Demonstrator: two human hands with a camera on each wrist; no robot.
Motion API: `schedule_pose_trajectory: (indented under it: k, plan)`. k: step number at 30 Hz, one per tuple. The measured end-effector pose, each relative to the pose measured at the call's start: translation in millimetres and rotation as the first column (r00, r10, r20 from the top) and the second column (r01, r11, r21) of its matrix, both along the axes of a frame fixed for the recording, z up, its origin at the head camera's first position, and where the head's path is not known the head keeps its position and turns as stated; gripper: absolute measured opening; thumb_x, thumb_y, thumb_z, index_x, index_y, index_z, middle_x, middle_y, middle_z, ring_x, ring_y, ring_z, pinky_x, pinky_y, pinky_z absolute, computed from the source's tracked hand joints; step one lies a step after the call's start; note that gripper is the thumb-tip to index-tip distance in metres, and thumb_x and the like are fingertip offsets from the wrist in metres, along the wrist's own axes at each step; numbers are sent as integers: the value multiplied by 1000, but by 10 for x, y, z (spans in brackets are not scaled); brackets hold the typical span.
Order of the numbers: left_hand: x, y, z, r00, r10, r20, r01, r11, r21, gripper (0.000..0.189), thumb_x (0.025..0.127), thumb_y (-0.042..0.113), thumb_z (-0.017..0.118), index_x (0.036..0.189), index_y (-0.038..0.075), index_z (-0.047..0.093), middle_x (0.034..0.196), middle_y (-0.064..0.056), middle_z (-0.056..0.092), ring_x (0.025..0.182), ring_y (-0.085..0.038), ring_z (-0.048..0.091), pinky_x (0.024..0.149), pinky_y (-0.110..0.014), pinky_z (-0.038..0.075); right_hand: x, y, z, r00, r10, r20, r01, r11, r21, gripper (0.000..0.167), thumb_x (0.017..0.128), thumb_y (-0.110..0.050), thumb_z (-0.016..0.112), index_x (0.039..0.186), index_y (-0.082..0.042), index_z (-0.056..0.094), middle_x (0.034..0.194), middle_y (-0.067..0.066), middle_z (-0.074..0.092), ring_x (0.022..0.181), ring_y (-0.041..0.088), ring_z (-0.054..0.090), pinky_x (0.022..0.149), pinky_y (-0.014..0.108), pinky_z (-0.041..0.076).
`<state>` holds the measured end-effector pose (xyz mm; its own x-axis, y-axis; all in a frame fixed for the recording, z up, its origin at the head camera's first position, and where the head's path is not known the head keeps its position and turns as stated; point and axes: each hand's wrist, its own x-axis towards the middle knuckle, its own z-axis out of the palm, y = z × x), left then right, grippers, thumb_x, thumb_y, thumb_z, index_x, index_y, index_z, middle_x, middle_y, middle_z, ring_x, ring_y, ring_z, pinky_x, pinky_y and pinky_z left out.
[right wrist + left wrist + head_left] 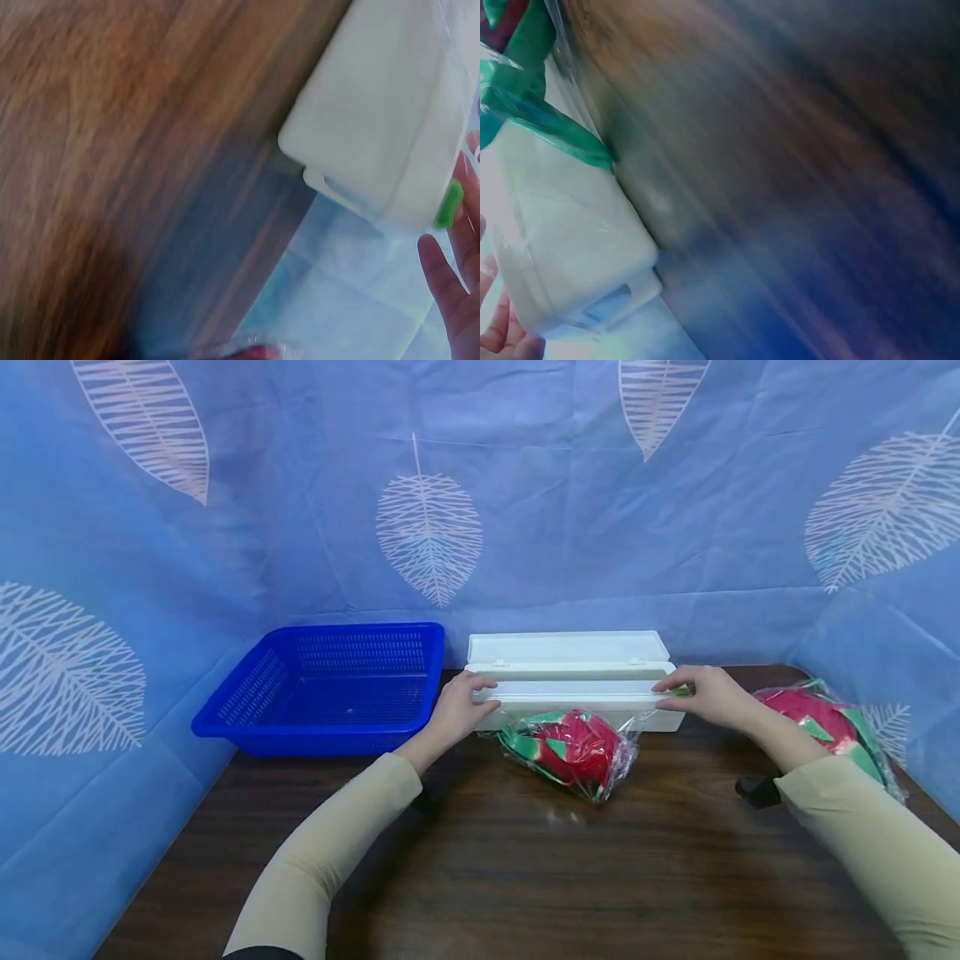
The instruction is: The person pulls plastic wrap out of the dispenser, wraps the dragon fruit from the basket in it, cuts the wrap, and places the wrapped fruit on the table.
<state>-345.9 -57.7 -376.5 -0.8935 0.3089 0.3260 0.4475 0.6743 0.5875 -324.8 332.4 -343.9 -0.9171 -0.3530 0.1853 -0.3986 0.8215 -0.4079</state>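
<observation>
A long white plastic wrap dispenser [585, 718] stands at the back of the table, its hinged lid [568, 647] raised behind it. A white strip [573, 688] runs along its front top edge. My left hand [453, 706] pinches the strip's left end between thumb and fingers. At the other end my right hand [712, 695] holds the strip, close to a small green slider [450, 204]. A red and green dragon fruit [573, 750], apparently plush, lies in clear film against the dispenser's front. Both wrist views cut off most of each hand.
To the left is a blue perforated basket [318, 737]. A second dragon fruit [817, 714] in clear plastic lies beyond my right forearm. Blue leaf-print cloth [517, 543] hangs behind and at both sides. The tabletop [570, 877] is dark wood.
</observation>
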Motion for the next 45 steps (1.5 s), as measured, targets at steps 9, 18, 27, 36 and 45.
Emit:
schedule_pose_trajectory:
  k: [9, 18, 27, 36, 45]
  plan:
    - [-7, -2, -42, 996, -6, -84, 7, 1000, 11, 13, 86, 15, 75, 95, 6, 77, 98, -7, 67, 93, -24, 63, 86, -37, 50, -39, -33, -49, 1000, -8, -28, 8, 1000, -13, 7, 86, -10, 75, 90, -4, 75, 94, 12, 69, 95, 36, 61, 86, 56, 46]
    - [34, -6, -2, 997, 3, -73, -1, 1000, 29, 9, 88, 16, 74, 84, 9, 74, 93, -4, 67, 93, -22, 63, 88, -37, 49, -4, -87, -12, 999, 4, -35, -5, 1000, -7, 5, 88, -11, 73, 89, -7, 71, 101, 15, 68, 101, 37, 60, 88, 58, 46]
    - [172, 62, 136, 995, -70, 75, 64, 995, 78, 7, 92, 17, 70, 89, 11, 69, 86, -1, 68, 79, -16, 61, 70, -30, 51, 126, -262, 76, 994, 41, 98, -25, 986, -162, 7, 93, -11, 66, 92, -4, 65, 81, 3, 64, 76, 22, 61, 62, 30, 48]
    - [344, 127, 103, 955, -213, 206, 179, 969, 171, 32, 90, 33, 71, 110, 9, 64, 96, 1, 66, 87, -13, 60, 73, -27, 51, 261, -397, 28, 972, 93, 215, -10, 934, -356, 13, 96, -8, 60, 97, 5, 63, 87, 12, 69, 74, 16, 67, 68, 32, 56]
    - [314, 174, 42, 960, -247, 133, 235, 967, 96, 28, 88, 31, 74, 110, 15, 72, 92, 5, 68, 83, -10, 60, 68, -24, 51, 405, -575, 96, 982, 160, 99, -109, 913, -394, 9, 94, -4, 63, 97, 2, 69, 89, 10, 68, 79, 14, 63, 68, 29, 53]
